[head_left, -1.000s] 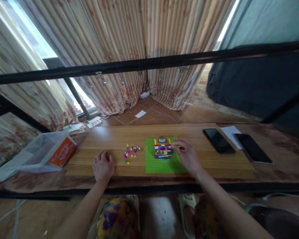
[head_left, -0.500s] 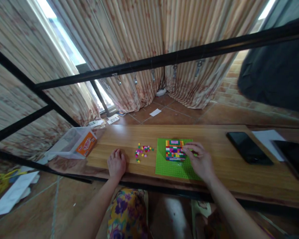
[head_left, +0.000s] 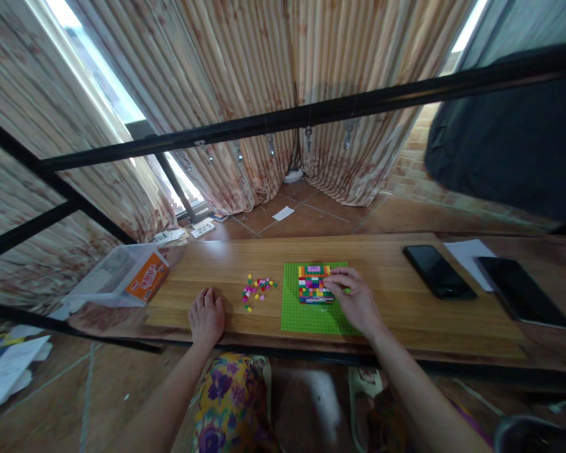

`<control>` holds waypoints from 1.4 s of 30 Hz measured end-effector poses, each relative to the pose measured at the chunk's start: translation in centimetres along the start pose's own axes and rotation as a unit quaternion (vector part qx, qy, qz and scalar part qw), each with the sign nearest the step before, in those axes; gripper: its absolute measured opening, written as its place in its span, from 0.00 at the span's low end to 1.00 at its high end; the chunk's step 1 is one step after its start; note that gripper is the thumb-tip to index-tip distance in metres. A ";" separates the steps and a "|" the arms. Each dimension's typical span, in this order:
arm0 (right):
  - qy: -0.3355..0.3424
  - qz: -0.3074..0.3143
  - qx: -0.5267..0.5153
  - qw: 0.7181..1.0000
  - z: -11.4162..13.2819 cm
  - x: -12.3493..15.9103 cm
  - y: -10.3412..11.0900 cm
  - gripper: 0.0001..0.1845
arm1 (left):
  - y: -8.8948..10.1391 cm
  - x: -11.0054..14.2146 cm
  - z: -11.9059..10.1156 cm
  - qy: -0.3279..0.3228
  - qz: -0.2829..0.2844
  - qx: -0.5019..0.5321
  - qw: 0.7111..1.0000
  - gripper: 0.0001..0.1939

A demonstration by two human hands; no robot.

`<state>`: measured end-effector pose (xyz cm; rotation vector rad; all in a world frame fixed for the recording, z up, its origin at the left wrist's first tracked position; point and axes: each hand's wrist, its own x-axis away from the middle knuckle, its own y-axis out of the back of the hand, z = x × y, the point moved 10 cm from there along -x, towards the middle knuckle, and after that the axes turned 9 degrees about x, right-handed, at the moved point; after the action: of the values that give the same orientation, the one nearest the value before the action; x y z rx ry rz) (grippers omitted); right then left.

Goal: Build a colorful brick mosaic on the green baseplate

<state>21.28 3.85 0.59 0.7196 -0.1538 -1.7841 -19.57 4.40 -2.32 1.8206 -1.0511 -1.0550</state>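
Observation:
A block structure (head_left: 314, 286) of many-coloured toy bricks stands on a green studded baseplate (head_left: 295, 318). My right hand (head_left: 358, 299) is at the structure's right side, thumb and forefinger pinched together against its edge. Whatever sits between those fingertips is too small and covered to make out. My left hand (head_left: 206, 316) lies on the wooden table (head_left: 377, 251) near its front edge, fingers resting loosely and holding nothing. Between that hand and the baseplate is a scatter of small loose bricks (head_left: 257, 289) in pink, yellow, red and green.
At the table's left end stands a clear plastic box (head_left: 108, 277) with an orange label. To the right lie a black phone (head_left: 438, 272), a sheet of white paper (head_left: 469, 258) and a second dark flat device (head_left: 523, 292). A black metal bar (head_left: 264, 124) crosses beyond the table.
The view has swung a little to the right, so everything sits further left in it. My right hand stays at the structure's right side; my left hand still rests on the table.

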 end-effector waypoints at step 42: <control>-0.281 -0.046 -0.246 0.927 -4.9 1.8 -0.6 0.21 | -1.3 -3.0 -10.3 -0.090 0.212 0.160 0.960 0.13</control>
<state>23.16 3.64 -4.35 -0.1575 -0.0476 -1.9711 -10.83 9.72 1.03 1.6479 -1.7159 -0.8321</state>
